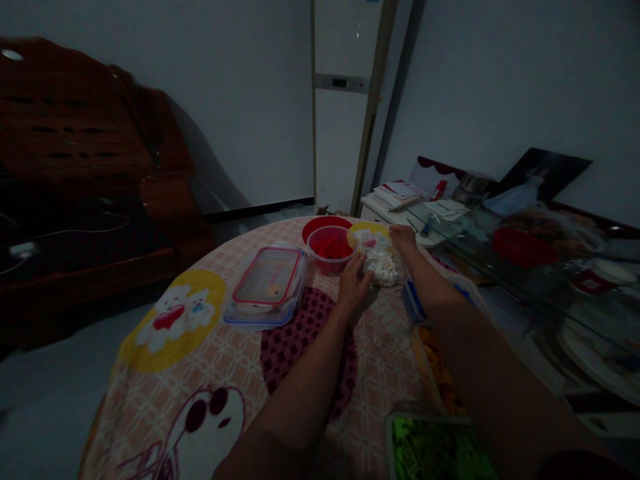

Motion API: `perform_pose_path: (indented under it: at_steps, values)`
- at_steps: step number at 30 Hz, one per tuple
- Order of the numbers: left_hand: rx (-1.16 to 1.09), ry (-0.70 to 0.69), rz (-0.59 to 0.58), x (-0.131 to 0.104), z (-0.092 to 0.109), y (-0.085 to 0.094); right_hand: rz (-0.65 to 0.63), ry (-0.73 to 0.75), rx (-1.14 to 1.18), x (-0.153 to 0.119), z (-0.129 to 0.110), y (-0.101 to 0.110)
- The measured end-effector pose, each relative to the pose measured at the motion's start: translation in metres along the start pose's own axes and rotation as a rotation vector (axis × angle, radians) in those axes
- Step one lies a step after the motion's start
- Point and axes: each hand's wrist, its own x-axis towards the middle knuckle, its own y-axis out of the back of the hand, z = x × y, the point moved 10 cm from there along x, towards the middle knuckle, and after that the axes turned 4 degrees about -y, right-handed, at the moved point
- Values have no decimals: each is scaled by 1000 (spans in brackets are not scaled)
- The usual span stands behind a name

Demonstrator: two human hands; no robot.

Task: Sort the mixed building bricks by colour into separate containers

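A clear container [384, 268] of small white pieces sits toward the far side of the round table. My left hand [354, 285] is at its left side, thumb and fingers apart, seemingly touching the wall. Beyond its far right corner is my right hand [403, 239], fingers curled closed; what they grip, if anything, is hidden. Left of the white pieces stands a round clear tub [326, 265] with red pieces, in front of a red bowl or lid [320, 223]. A blue container [413, 305] lies partly behind my right forearm.
Stacked clear lids or boxes [267, 277] with red and blue rims lie on the left. Orange pieces [436, 363] and green pieces [430, 447] fill containers nearer me. A cluttered glass-topped table [480, 267] stands at right, a wooden bench [75, 167] at left.
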Motion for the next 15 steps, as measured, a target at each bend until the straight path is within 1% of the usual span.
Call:
perform_pose_path:
  at_steps: [4,7,9,11,13,15]
  values:
    - [-17,20,33,-3,-5,1,45,42,-46,-8,-13,6]
    - [34,16,64,-5,-2,6,56,111,-112,-23,-18,12]
    - [106,-10,106,-5,7,13,87,166,-175,-39,-19,19]
    - [177,-47,159,-5,21,22,108,248,-230,-59,-24,25]
    - [216,-86,195,-6,38,28,94,335,-253,-79,-31,27]
    - [220,-124,202,-8,54,30,76,403,-257,-99,-40,29]
